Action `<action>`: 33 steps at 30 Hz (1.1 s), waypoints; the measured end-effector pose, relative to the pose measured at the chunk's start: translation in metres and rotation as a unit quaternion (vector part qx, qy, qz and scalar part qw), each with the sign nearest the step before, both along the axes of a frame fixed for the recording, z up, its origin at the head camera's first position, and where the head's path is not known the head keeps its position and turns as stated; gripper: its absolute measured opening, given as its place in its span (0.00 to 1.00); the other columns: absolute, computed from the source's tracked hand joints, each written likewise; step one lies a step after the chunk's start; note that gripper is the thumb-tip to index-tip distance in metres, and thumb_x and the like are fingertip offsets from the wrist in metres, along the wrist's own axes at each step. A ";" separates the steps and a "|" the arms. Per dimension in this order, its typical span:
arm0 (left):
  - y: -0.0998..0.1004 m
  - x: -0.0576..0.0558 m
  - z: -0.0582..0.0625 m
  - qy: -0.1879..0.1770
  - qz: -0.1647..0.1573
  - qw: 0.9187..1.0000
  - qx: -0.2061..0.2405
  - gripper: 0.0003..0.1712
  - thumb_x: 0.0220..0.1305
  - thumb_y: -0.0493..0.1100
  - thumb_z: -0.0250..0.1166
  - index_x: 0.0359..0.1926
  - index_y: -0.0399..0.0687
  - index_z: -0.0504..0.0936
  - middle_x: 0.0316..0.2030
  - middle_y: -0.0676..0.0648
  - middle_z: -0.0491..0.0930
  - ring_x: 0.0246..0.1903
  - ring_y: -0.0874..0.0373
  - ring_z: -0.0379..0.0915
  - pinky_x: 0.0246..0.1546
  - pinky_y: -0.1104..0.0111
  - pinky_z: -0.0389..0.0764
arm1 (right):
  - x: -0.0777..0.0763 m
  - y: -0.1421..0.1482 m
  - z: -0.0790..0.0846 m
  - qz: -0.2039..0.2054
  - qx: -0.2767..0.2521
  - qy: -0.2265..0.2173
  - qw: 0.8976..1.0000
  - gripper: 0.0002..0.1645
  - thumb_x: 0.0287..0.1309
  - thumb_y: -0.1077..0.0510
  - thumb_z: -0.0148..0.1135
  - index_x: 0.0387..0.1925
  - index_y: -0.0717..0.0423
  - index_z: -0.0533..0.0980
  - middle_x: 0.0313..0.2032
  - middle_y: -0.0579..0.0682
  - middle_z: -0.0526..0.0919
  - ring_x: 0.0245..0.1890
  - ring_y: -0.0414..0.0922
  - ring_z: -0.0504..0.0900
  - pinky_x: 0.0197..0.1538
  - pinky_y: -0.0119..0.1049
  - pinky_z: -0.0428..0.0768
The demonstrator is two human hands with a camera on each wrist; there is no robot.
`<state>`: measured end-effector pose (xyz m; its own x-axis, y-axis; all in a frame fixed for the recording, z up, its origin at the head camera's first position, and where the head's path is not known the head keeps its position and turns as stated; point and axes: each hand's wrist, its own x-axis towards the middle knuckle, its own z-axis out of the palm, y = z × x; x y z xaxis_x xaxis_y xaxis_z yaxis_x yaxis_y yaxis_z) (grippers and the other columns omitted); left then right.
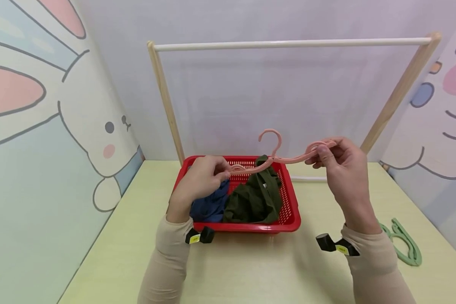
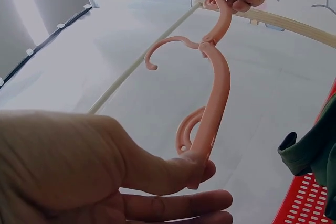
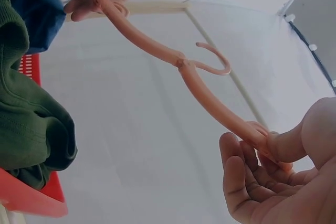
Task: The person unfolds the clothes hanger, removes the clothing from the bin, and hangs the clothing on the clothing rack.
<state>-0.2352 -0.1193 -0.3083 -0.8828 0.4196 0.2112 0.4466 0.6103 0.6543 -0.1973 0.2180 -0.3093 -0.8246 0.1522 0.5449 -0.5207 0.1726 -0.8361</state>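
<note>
A pink folding clothes hanger [image 1: 258, 167] is spread out between both hands, its hook pointing up. My left hand [image 1: 203, 177] pinches the tip of one arm between thumb and fingers; the left wrist view shows the thumb [image 2: 178, 174] across that end. The other tip is pinched by my right hand [image 1: 343, 169], with its fingers curled underneath in the right wrist view. Below the hanger stands a red basket [image 1: 247, 227] holding a dark green garment [image 1: 254, 198] and a blue garment [image 1: 211, 205]. The left hand overlaps the basket's left side in the head view.
Behind the basket stands a clothes rack with a white rail [image 1: 289, 44] and wooden posts [image 1: 166, 101]. A green folded hanger [image 1: 410, 245] lies on the table [image 1: 243, 270] at the right, beside my right forearm. Walls with cartoon animals border both sides.
</note>
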 end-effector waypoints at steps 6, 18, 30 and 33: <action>-0.001 0.000 0.000 0.005 0.010 1.000 -0.005 0.05 0.77 0.35 0.70 0.49 0.41 0.90 0.41 0.46 0.90 0.37 0.53 0.82 0.46 0.60 0.90 | -0.002 -0.003 -0.002 0.015 -0.012 0.001 1.000 0.13 0.79 0.60 0.66 0.51 0.68 0.78 0.46 0.51 0.93 0.36 0.43 0.93 0.44 0.29 0.90; 0.000 0.000 0.002 0.015 0.005 1.000 -0.001 0.03 0.76 0.35 0.72 0.46 0.41 0.90 0.39 0.45 0.89 0.34 0.49 0.80 0.40 0.62 0.89 | -0.001 -0.004 -0.004 0.061 -0.055 -0.016 0.996 0.12 0.78 0.61 0.67 0.52 0.66 0.79 0.47 0.52 0.93 0.37 0.43 0.95 0.46 0.31 0.91; -0.003 -0.001 0.000 0.036 0.024 0.999 0.002 0.03 0.77 0.36 0.71 0.46 0.42 0.90 0.40 0.45 0.89 0.34 0.50 0.79 0.36 0.62 0.85 | -0.003 -0.008 -0.001 0.063 0.032 -0.073 0.995 0.13 0.80 0.60 0.67 0.54 0.67 0.81 0.41 0.51 0.94 0.36 0.44 0.94 0.43 0.31 0.90; -0.005 -0.001 0.001 0.040 0.028 0.999 0.000 0.03 0.77 0.36 0.71 0.46 0.41 0.90 0.41 0.44 0.90 0.35 0.50 0.79 0.37 0.62 0.86 | -0.005 -0.006 0.000 0.058 0.085 -0.096 0.990 0.14 0.81 0.60 0.65 0.55 0.69 0.82 0.41 0.48 0.94 0.36 0.43 0.93 0.42 0.31 0.90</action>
<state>-0.2363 -0.1238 -0.3075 -0.8854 0.3693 0.2823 0.4624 0.6363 0.6175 -0.2018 0.2121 -0.3097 -0.9220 -0.0306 0.3861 -0.3797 0.2674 -0.8856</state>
